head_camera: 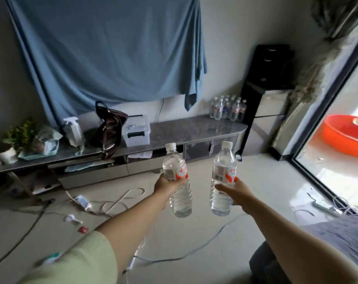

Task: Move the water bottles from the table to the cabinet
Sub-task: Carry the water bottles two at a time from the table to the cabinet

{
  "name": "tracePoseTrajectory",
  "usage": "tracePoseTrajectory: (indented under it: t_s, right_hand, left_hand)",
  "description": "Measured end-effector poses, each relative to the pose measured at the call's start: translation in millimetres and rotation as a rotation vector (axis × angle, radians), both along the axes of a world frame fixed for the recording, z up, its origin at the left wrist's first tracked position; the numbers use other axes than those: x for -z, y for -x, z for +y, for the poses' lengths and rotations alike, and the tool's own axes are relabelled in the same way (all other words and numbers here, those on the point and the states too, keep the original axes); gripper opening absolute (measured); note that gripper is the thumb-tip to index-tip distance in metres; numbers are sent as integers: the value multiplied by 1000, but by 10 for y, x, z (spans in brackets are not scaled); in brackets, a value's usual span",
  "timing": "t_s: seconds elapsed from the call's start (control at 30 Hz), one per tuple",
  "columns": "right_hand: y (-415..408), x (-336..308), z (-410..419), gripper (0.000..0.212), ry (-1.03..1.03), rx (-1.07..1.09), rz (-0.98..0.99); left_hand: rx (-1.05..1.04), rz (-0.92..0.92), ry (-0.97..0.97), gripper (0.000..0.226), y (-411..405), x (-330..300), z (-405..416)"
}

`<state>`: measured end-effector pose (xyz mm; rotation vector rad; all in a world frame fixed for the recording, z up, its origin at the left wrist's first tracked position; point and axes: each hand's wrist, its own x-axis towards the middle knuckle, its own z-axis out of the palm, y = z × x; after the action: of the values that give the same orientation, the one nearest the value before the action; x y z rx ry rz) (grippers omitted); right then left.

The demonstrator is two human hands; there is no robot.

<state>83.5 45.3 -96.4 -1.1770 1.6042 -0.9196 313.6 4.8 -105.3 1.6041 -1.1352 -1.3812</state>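
My left hand [167, 186] grips a clear water bottle [177, 165] with a white cap and a red-and-white label, held upright over the floor. My right hand [234, 190] grips a second bottle [223, 177] of the same kind, also upright. Both arms reach forward toward a long low cabinet [194, 128] with a dark marbled top against the wall. Several more water bottles [227, 108] stand clustered at the cabinet top's far right end.
On the cabinet stand a clear storage box [136, 130], a dark handbag [110, 128], a spray bottle [72, 130] and potted plants [12, 140]. Cables [112, 203] trail over the floor. A black tall unit [266, 83] stands right of the cabinet; a red basin [346, 133] lies beyond the glass door.
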Motion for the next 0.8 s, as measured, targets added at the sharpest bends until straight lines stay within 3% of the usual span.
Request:
tracePoseTrajectory:
  t_s: [0.4, 0.63, 0.8]
  right_hand:
    - [1009, 287, -1080, 36, -45, 309, -101]
    - [2087, 342, -1857, 37, -67, 336, -69]
    - [2906, 123, -2558, 38, -37, 309, -69]
  left_hand:
    - [256, -6, -61, 39, 1206, 114, -1786]
    - [343, -20, -49, 44, 2240, 231, -2655]
    - [291, 73, -39, 27, 3009, 5, -3299]
